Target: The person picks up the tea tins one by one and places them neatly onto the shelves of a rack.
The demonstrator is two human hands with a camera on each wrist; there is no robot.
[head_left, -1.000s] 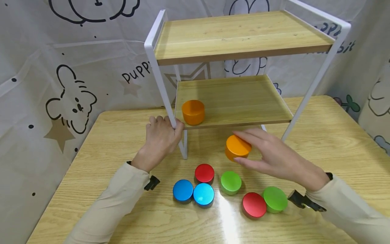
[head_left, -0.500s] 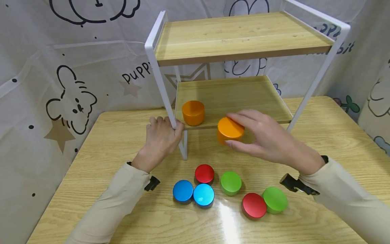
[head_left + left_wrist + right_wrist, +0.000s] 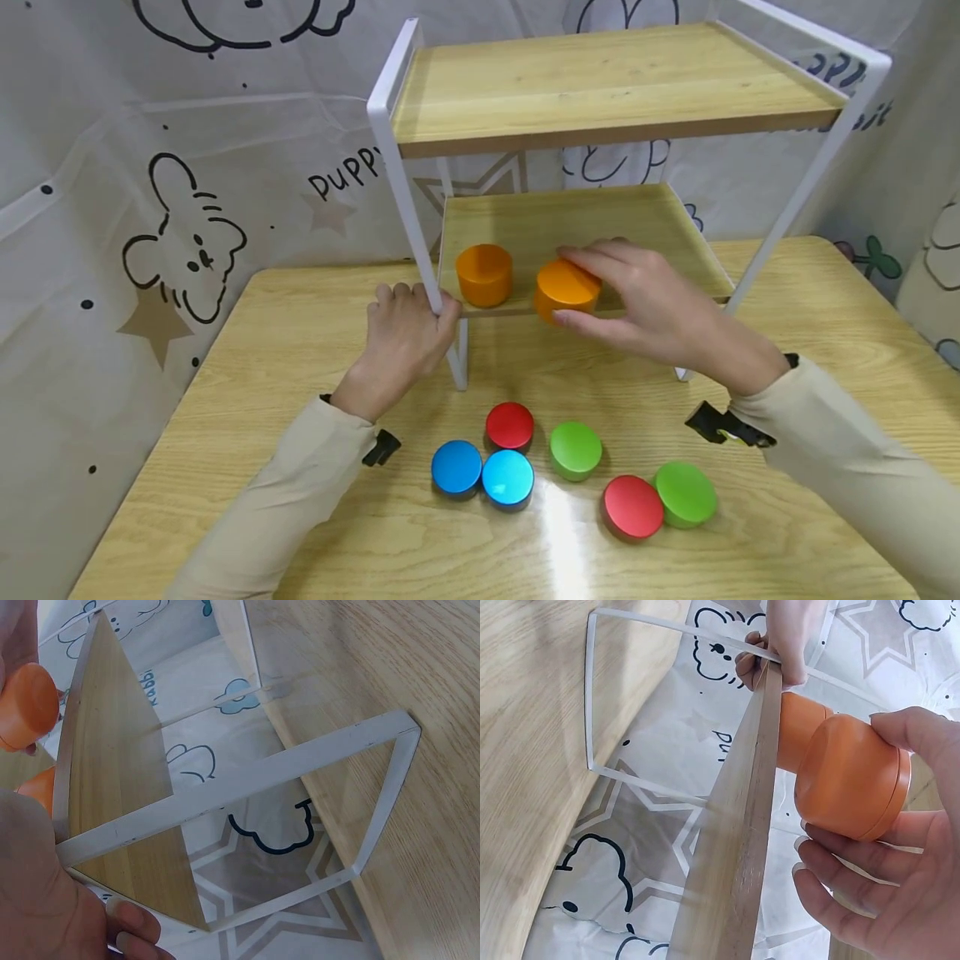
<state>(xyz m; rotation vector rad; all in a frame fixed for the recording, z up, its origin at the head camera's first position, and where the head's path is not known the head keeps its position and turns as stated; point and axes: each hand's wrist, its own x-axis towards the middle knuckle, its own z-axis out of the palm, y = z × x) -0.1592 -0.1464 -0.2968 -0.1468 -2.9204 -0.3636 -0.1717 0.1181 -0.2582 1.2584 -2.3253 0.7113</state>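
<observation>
My right hand (image 3: pixel 652 304) holds an orange round tin (image 3: pixel 567 287) between thumb and fingers, at the front edge of the rack's lower shelf (image 3: pixel 600 217). In the right wrist view this tin (image 3: pixel 851 776) is tilted and shows a lid seam near the palm. To its left, a second orange tin (image 3: pixel 483 275) stands on the same shelf, near the left end. My left hand (image 3: pixel 408 337) grips the rack's front left post at the lower shelf's corner; in the left wrist view its fingers (image 3: pixel 131 919) curl beneath the white frame (image 3: pixel 240 784).
Several round tins stand on the wooden table (image 3: pixel 337 533) before the rack: two blue (image 3: pixel 457 468), two green (image 3: pixel 575 450) and two red (image 3: pixel 633 507). Above the lower shelf is the rack's upper shelf (image 3: pixel 600 83). A printed cloth (image 3: pixel 285 167) hangs behind.
My right hand has raised the orange tin from below the lower shelf up to its front edge, moving slightly left. My left hand keeps its grip on the post.
</observation>
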